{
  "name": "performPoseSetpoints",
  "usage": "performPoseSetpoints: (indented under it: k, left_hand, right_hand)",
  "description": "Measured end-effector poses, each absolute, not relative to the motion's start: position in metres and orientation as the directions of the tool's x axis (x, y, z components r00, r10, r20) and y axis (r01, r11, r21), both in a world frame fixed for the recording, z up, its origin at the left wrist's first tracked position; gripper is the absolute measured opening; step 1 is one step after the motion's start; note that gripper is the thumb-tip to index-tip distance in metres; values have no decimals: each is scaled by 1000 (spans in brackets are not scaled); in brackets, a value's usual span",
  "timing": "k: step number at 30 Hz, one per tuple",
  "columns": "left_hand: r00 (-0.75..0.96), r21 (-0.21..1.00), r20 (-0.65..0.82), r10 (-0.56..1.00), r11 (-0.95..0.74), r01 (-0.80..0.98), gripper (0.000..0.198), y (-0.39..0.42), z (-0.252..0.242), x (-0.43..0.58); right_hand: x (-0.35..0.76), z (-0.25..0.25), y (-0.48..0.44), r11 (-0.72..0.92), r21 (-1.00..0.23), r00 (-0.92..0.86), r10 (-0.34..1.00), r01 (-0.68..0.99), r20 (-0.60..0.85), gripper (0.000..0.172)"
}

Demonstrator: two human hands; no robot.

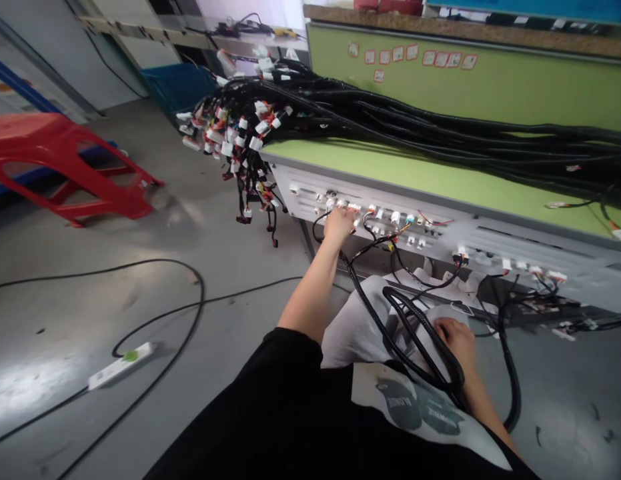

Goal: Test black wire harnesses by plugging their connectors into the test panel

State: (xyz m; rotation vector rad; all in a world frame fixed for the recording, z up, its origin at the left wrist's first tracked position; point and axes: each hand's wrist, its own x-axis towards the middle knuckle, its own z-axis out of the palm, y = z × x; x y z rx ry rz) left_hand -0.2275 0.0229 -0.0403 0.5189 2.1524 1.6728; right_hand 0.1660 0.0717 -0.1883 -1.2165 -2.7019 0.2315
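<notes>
- Black shirt [270, 407] below the white panel [443, 239], looped cable [433, 333] near it: one snag might yank plugs [371, 209]
- Left hand [339, 225] at panel, right hand [459, 338] below: fingers curled, holds I can't tell

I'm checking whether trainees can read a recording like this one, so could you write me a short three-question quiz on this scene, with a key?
1. Multiple choice: which hand is up at the white panel with the connectors?
A) the right hand
B) the left hand
C) neither hand

2. True or false: the power strip lies on the floor.

3. Fill in the blank: the long cables lying along the green bench top are ____ in colour.

Key: 1. B; 2. true; 3. black.
</notes>
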Motion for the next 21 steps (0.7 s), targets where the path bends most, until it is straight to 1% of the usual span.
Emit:
performPoseSetpoints:
  k: [3,5,7,9,11,14,18,21]
  left_hand:
    - [-843,991,-117,525,122,-62,27,13,-40,-221]
    - [-806,988,-154,572,82,-130,31,-6,-39,-213]
    - [-771,989,-144,620,65,-132,30,-32,-41,-205]
    - [-745,994,-85,662,4,-110,21,-53,-44,-198]
    - [-720,989,8,694,-113,-98,13,-66,-47,-192]
    - [-693,959,117,711,-263,-109,18,-70,-52,-189]
    - [-706,948,110,700,-287,-137,15,-72,-56,-186]
    - [-703,957,126,700,-273,-100,14,-79,-57,-182]
  right_hand:
    - [169,-193,75,651,-249,-653,752,717,85,32]
    - [170,-194,77,651,-246,-653,753,718,86,33]
    - [169,-195,80,657,-226,-659,748,719,81,33]
    - [166,-194,83,669,-201,-671,739,716,67,33]
    - [162,-194,84,677,-182,-681,730,713,48,33]
    - [157,-192,83,686,-166,-689,723,708,45,33]
    - [156,-186,77,687,-149,-689,724,711,47,32]
    - [158,-183,74,687,-141,-689,723,712,44,30]
